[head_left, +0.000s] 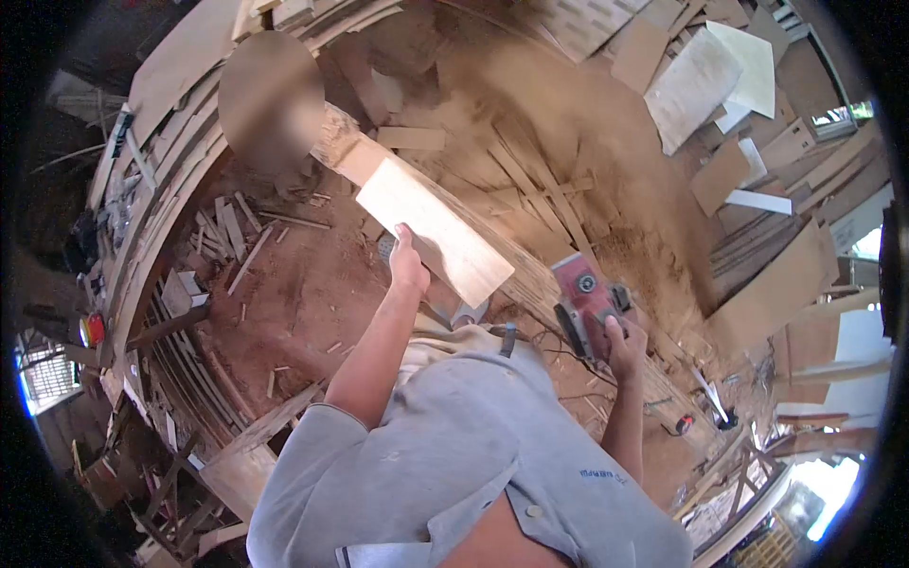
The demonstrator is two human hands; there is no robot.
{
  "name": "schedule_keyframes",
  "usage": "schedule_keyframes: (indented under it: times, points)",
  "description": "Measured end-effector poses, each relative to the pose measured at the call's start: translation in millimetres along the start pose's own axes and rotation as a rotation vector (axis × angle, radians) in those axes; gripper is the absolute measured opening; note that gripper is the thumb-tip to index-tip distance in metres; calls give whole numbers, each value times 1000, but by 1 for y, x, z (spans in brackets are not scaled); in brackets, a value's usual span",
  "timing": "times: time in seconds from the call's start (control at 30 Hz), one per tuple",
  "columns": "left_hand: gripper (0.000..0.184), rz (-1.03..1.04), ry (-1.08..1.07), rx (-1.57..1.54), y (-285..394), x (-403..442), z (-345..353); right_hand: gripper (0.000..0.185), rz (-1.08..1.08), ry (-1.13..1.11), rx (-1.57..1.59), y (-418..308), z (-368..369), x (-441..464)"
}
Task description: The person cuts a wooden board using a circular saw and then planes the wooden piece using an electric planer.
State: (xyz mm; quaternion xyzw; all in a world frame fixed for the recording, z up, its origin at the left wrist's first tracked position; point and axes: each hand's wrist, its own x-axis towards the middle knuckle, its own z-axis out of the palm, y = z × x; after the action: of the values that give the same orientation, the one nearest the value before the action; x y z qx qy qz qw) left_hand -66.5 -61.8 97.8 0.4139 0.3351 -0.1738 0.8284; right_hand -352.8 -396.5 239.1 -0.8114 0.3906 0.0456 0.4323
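Note:
A pale, flat wooden board (436, 227) lies at a slant over a long timber beam (530, 270) in the middle of the view. My left hand (408, 263) holds the board's near edge, with the thumb on top. To the right, my right hand (625, 343) is wrapped round a red power tool (589, 301), its round dark part facing up. The tool is apart from the board, over the beam's right part. Its underside is hidden.
Wood scraps (222, 227) lie on the reddish, dusty floor at the left. Loose boards (776, 275) are heaped at the right. A small red and black object (684, 424) sits on the beam's near end. Long stacked planks (180, 133) curve along the left.

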Motion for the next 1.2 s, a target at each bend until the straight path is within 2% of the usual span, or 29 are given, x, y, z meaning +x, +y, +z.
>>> schedule_keyframes:
  times: [0.17,0.27,0.3,0.4,0.5,0.6,0.7,0.8,1.0,1.1,1.2]
  points:
    - [58,-18,-58,158,-74,15,-43,55,39,-124,-184,11,12,-9]
    - [59,-28,-77,309,-86,16,-48,55,15,-192,-185,-26,14,-17]
    - [59,-25,-88,376,-86,18,-50,54,93,-271,-232,-29,15,-14]
    - [63,-48,-144,656,-75,28,-56,51,-76,-199,-158,-29,28,-11]
    - [67,-129,-158,483,-68,34,-60,52,-159,-208,-249,-19,42,2]
    - [78,87,-152,354,-60,24,-54,53,-291,-269,-312,-4,50,24]
    - [84,126,-170,328,-52,11,-48,51,-211,-366,-305,-32,55,35]
    - [86,44,-222,254,-46,11,-50,48,-160,-386,-266,-58,66,42]
    - [91,-58,-279,161,-31,2,-45,45,-216,-403,-261,-75,91,59]
    - [92,-20,-305,160,-36,7,-49,52,-101,-471,-264,-88,101,67]
    - [93,-51,-297,157,-37,10,-54,49,-26,-491,-259,-113,113,72]
